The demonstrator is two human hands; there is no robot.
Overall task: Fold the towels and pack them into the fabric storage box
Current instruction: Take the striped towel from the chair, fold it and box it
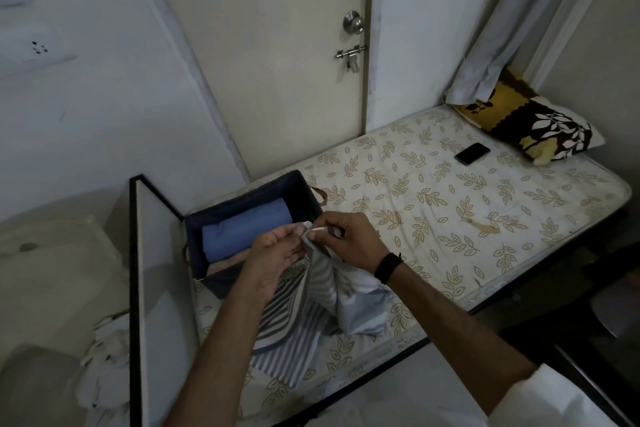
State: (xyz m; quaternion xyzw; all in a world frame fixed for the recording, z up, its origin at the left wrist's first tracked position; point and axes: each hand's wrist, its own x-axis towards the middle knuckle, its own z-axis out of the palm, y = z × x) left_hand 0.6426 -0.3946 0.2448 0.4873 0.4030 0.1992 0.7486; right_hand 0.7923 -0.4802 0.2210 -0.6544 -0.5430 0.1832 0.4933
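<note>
You are standing at the foot of a narrow bed whose mattress (450, 215) wears a cream cover printed with tan leaf sprigs, marked by a brownish stain near its middle. Your left hand (277, 255) and right hand (349, 241) are close together above its near end, both pinched shut on the upper edge of a grey-and-white striped towel (301, 319), which hangs down from your fingers and bunches on the mattress below. Just behind your hands sits the dark blue fabric storage box (249, 187), open-topped, with a brown loop handle showing on each end; a folded blue towel (242, 229) lies inside it, and a pinkish folded piece (225, 262) lies beside that on the near side. A black band (388, 267) circles your right wrist. Farther up the bed a dark phone (472, 153) lies flat, near a pillow (530, 125) patterned in yellow, dark brown and white leaves at the head end. Pale curtains (512, 21) hang over that corner. A cream door (277, 45) with a round metal knob (354, 22) and a sliding bolt (350, 54) stands shut behind the bed. A white panel with a black rim (136, 288) rises along the left of the mattress, and crumpled white cloth (104, 357) lies beyond it.
</note>
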